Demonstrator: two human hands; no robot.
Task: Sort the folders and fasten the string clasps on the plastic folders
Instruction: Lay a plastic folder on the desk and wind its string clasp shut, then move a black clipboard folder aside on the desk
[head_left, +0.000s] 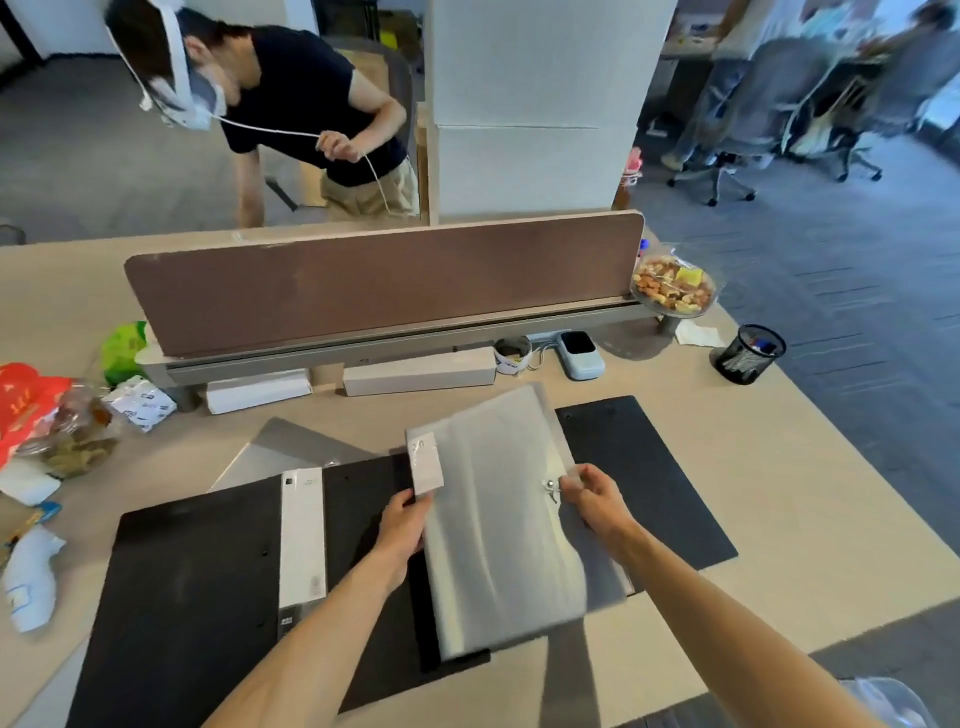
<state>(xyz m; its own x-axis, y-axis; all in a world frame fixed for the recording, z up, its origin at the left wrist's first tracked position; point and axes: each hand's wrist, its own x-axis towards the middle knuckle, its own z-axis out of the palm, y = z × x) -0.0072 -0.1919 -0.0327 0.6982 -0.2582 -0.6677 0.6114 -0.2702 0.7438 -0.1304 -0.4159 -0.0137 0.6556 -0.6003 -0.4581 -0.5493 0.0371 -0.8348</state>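
Observation:
A translucent grey plastic folder (498, 525) is held up, tilted, over the desk's middle. My left hand (402, 530) grips its left edge below a white spine label (426, 462). My right hand (592, 493) pinches the flap edge beside the metal string clasp (549, 487). An open black folder (197, 587) with a white spine label lies flat at the left, partly under the plastic one. Another black folder (654, 467) lies to the right. A second grey plastic folder (291, 447) peeks out behind the open black one.
A brown divider panel (384, 280) crosses the desk behind. White boxes (415, 376), a mug, a black mesh pen cup (748, 353), a snack bowl (672, 286) and bags (47, 415) at the left stand around. A person bends over beyond the divider.

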